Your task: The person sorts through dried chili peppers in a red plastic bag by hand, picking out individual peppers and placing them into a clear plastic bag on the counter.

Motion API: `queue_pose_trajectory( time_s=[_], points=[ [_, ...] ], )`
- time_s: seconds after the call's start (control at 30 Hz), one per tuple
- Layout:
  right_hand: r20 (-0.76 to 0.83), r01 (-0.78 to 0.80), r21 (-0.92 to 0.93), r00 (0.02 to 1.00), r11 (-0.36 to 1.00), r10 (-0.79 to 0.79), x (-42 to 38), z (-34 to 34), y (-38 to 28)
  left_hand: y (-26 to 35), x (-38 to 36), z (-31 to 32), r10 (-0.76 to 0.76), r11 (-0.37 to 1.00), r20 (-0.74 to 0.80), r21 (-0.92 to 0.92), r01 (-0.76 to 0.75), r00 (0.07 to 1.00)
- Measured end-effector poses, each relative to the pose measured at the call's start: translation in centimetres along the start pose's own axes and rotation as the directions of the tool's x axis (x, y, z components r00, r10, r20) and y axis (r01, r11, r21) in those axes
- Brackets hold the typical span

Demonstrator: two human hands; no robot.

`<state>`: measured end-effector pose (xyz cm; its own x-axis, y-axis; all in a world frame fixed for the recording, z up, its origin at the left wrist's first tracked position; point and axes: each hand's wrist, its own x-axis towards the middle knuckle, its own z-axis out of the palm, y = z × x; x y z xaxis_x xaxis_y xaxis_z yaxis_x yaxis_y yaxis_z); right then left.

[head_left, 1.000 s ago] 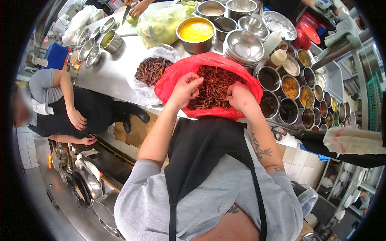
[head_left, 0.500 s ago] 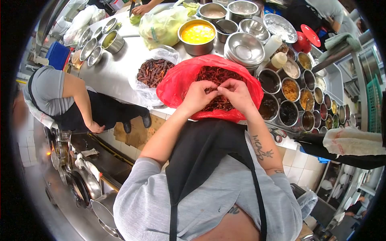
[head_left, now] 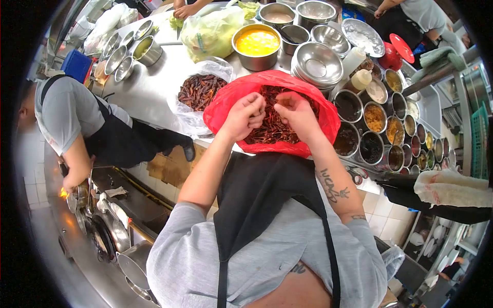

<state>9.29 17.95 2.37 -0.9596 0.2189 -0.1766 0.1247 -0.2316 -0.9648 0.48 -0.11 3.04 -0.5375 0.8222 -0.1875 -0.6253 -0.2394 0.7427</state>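
A red plastic bag (head_left: 221, 105) lies open at the table's near edge, full of dried red chilies (head_left: 275, 131). Over its left part my left hand (head_left: 246, 117) is closed, its fingers curled together; what they hold, if anything, is too small to tell. My right hand (head_left: 298, 115) hovers over the bag's right part, thumb and forefinger pinched on something I cannot make out. A small gap separates the two hands. Just left of the red bag, a white plastic bag (head_left: 179, 110) holds larger, darker dried chilies (head_left: 203, 91).
Behind the bags stand a pot of yellow liquid (head_left: 257, 42), stacked metal bowls (head_left: 317, 64) and a bag of greens (head_left: 211, 36). Sauce containers (head_left: 374, 117) line the right. A co-worker (head_left: 77, 113) bends over the stove at left; other people's hands show at the far side.
My hands, together before, have moved apart over the red bag. The co-worker at left has leaned toward the stove and reached a hand to the pans.
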Motion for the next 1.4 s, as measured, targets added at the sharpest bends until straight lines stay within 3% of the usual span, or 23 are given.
queue_pose_trajectory(
  time_s=[0.03, 0.13, 0.17, 0.2, 0.27, 0.37, 0.4, 0.43, 0.5, 0.6, 0.63, 0.77, 0.87, 0.93, 0.97, 1.0, 1.07, 1.17, 1.2, 1.23, 1.33, 1.37, 1.4],
  points=[
    [-0.078, 0.14, -0.301, 0.982, 0.943, -0.171, 0.7, 0.3, 0.7, 0.2, -0.1, -0.2, 0.002, 0.998, -0.035, -0.071, -0.004, 0.999],
    [0.146, 0.109, -0.656, 0.989, 0.747, -0.016, 0.6, 0.9, 0.3, -0.1, 0.1, -1.1, 0.002, 0.991, -0.175, -0.133, -0.026, 0.985],
    [0.176, 0.164, -0.781, 0.984, 0.602, -0.04, 0.5, 1.5, 0.7, -0.4, 0.1, -1.4, 0.007, 0.994, -0.237, -0.102, -0.032, 0.971],
    [0.163, 0.115, -0.899, 0.984, 0.423, 0.077, -0.1, 2.2, -0.1, -0.4, 0.1, -1.2, 0.013, 0.997, -0.299, -0.07, -0.035, 0.954],
    [0.117, 0.104, -0.967, 0.992, 0.231, 0.042, -0.2, 2.3, 1.5, -0.3, -0.1, -0.8, 0.046, 0.998, -0.343, 0.062, -0.027, 0.938],
    [0.098, 0.077, -0.984, 0.987, 0.161, 0.129, 0.1, 2.3, 0.9, -0.2, -0.2, -1.7, 0.081, 0.982, -0.333, 0.186, -0.019, 0.939],
    [0.106, 0.088, -0.98, 0.99, 0.179, 0.092, -0.1, 2.2, 1.2, -0.3, -0.4, -2.0, 0.085, 0.976, -0.319, 0.215, -0.016, 0.944],
    [0.111, 0.098, -0.976, 0.992, 0.195, 0.052, -0.4, 1.9, 1.5, -0.5, -0.3, -2.1, 0.212, 0.9, -0.289, 0.43, -0.071, 0.934],
    [0.106, 0.11, -0.975, 0.994, 0.193, -0.031, -0.6, 1.3, 1.7, -1.1, 0.2, -2.0, 0.426, 0.603, -0.144, 0.781, -0.162, 0.893],
    [0.087, 0.111, -0.977, 0.987, 0.183, -0.133, -1.0, 0.9, 1.0, 0.3, -0.7, 0.9, 0.187, 0.389, -0.136, 0.92, 0.054, 0.973],
    [0.083, 0.115, -0.972, 0.984, 0.207, -0.158, -1.0, 0.8, 0.4, -0.7, -0.4, 0.3, 0.282, 0.301, -0.004, 0.95, -0.084, 0.959],
    [0.124, 0.209, -0.887, 0.967, 0.411, -0.224, -0.9, 0.4, -0.5, -0.9, 0.1, 0.8, 0.326, 0.17, 0.077, 0.976, -0.139, 0.942],
    [0.187, 0.229, -0.593, 0.972, 0.772, -0.145, -0.1, -0.7, -0.6, -1.0, 0.3, -0.6, 0.348, 0.322, 0.144, 0.91, -0.262, 0.926],
    [0.18, 0.127, -0.264, 0.98, 0.956, -0.081, 0.3, -0.8, -0.4, 0.0, 0.0, -1.0, 0.125, 0.722, -0.075, 0.691, -0.039, 0.989],
    [0.143, 0.058, -0.079, 0.989, 0.995, -0.046, 0.5, -0.7, 0.0, 0.3, -0.2, -1.2, -0.021, 0.853, -0.143, 0.513, 0.092, 0.99],
    [0.113, -0.007, 0.11, 0.994, 0.994, -0.005, 0.6, -0.3, 0.0, 0.5, -0.2, -1.3, -0.021, 0.916, -0.144, 0.393, 0.077, 0.989],
    [0.01, 0.03, -0.227, 1.0, 0.973, -0.028, 0.7, 0.4, -0.1, 0.7, -0.1, -1.6, -0.024, 0.99, -0.145, 0.135, 0.044, 0.989],
    [0.073, 0.183, -0.623, 0.982, 0.76, -0.176, 1.2, 0.7, 1.9, 0.7, 0.0, -2.3, 0.047, 0.903, -0.299, 0.42, 0.088, 0.953],
    [0.112, 0.14, -0.706, 0.99, 0.694, -0.086, 1.3, 1.1, 1.6, 0.7, 0.2, -2.5, 0.082, 0.855, -0.343, 0.506, 0.111, 0.936],
    [0.13, 0.142, -0.806, 0.99, 0.574, -0.062, 1.3, 1.7, 1.4, 0.6, 0.4, -2.8, 0.209, 0.613, -0.353, 0.774, 0.159, 0.912],
    [0.171, 0.168, -0.935, 0.985, 0.312, -0.017, 2.2, 2.7, 2.5, 0.1, 0.1, -3.0, 0.311, 0.336, -0.122, 0.942, 0.011, 0.942],
    [0.186, 0.181, -0.953, 0.983, 0.243, -0.006, 2.5, 2.7, 3.0, 0.0, 0.1, -3.0, 0.216, 0.355, -0.192, 0.929, 0.106, 0.957],
    [0.179, 0.174, -0.953, 0.984, 0.248, -0.003, 2.5, 2.7, 3.0, -0.2, 0.1, -3.1, 0.226, 0.266, -0.166, 0.958, 0.103, 0.96]
  ],
)
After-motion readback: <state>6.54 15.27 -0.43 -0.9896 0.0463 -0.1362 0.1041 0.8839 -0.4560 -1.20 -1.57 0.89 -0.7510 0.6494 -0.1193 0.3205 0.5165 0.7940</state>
